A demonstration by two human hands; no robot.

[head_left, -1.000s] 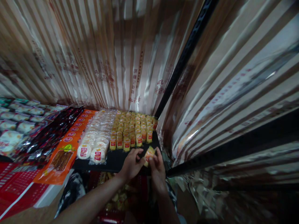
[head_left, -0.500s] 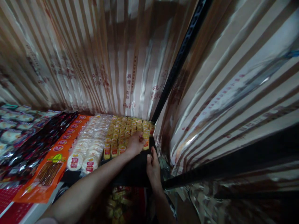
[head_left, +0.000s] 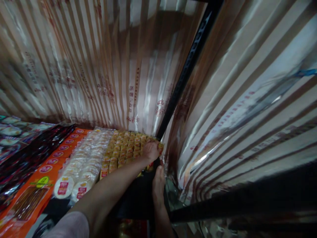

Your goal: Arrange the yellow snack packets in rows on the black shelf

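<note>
Shelf: black shelf [head_left: 136, 196], bare strip in front of yellow packets [head_left: 121, 148].
Packets: rows at the shelf's right end, beside white round packs [head_left: 81, 162].
Walls: striped sheeting [head_left: 119, 66] behind and right; black post [head_left: 184, 74] at back corner, tight there.
Left hand: [head_left: 151, 150] over back-right packets, curled; can't tell if gripping one.
Right hand: [head_left: 158, 180] by right edge, fingers extended, unclenched.

Yellow packets [head_left: 123, 150], red-labelled white rounds [head_left: 84, 162], orange bag [head_left: 52, 161], brown-striped sheeting [head_left: 138, 66]
</note>
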